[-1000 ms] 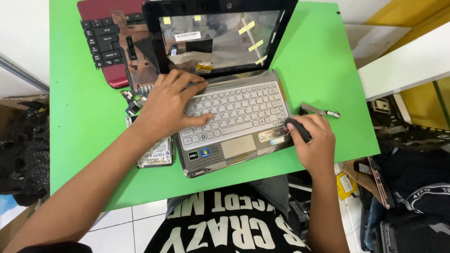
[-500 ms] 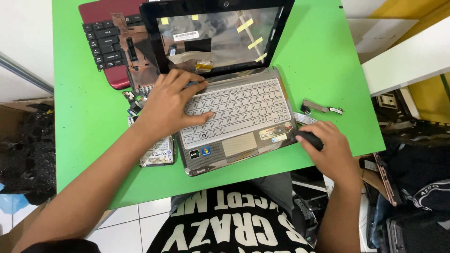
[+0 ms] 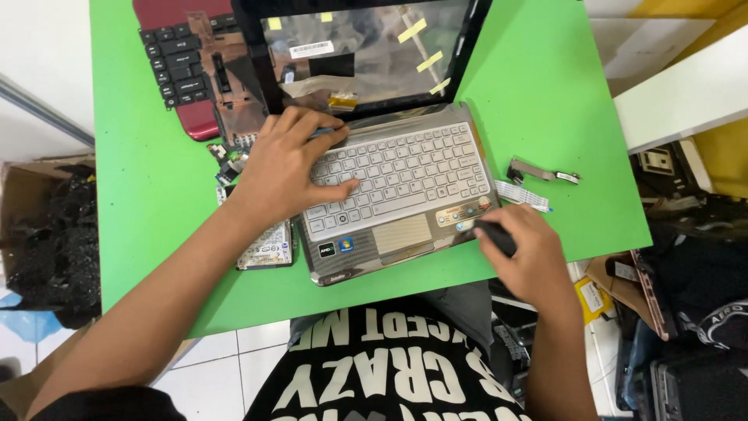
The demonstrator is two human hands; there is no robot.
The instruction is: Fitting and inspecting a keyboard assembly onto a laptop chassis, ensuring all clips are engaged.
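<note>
Silver laptop (image 3: 397,195) lies wide axis left-right on green table (image 3: 545,101). Left hand (image 3: 284,168) flat, released, pressing keyboard's left half; right hand (image 3: 526,253) grasping dark tool (image 3: 492,234) at front-right corner, nearer there.

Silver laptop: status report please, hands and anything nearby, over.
Left hand flat on silver laptop keyboard. Right hand gripping black tool at front right corner. Hard drive and ribbon cable alongside.

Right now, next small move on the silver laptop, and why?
Probably work the dark tool in the right hand along the front right corner of the silver laptop. The tool tip already sits at that edge, and the left hand presses flat on the keyboard, steadying the base.
</note>
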